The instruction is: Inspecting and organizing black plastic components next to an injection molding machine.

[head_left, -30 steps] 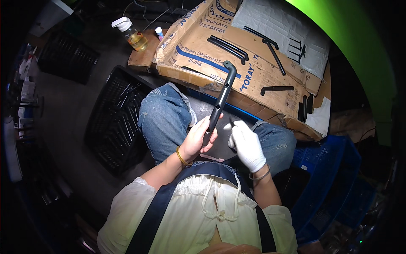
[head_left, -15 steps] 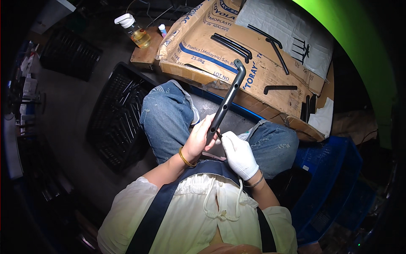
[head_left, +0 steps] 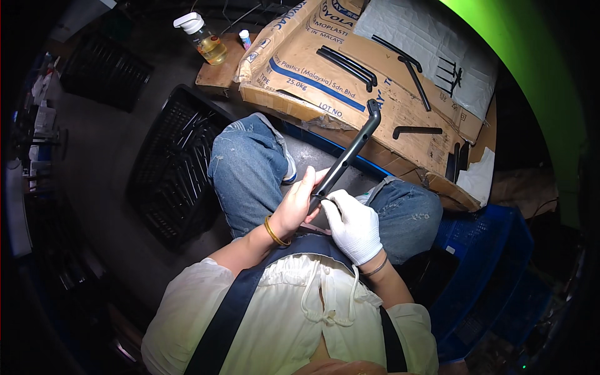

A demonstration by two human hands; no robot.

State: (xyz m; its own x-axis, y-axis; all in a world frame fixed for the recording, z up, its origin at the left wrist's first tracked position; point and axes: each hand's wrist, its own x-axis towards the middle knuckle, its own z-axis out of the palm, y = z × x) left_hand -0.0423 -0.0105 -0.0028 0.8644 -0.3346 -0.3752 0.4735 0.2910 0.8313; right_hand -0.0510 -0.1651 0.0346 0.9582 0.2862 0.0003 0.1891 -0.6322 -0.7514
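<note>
My bare left hand [head_left: 295,205], with a gold bangle at the wrist, is closed round the lower end of a long black bent handle [head_left: 345,160]. The handle slants up and to the right over my lap, its angled tip near the cardboard. Several round holes run along its shaft. My right hand [head_left: 355,227], in a white glove, pinches a thin dark piece [head_left: 322,197] against the handle's lower end. Whether this is a blade or a small part, I cannot make out; the fingers cover most of it.
On the flattened cardboard [head_left: 331,103] ahead lie black bent handles [head_left: 345,67], a short bent piece [head_left: 417,131] and thin branched parts [head_left: 448,76]. A drink bottle [head_left: 205,40] stands on a wooden board at the left. A black crate [head_left: 172,169] holds many dark parts; blue crates [head_left: 481,262] stand at right.
The handle has turned slightly, its tip shifting right and a little down. My gloved fingers and the thin dark piece now lie across its lower end, instead of beside it.
</note>
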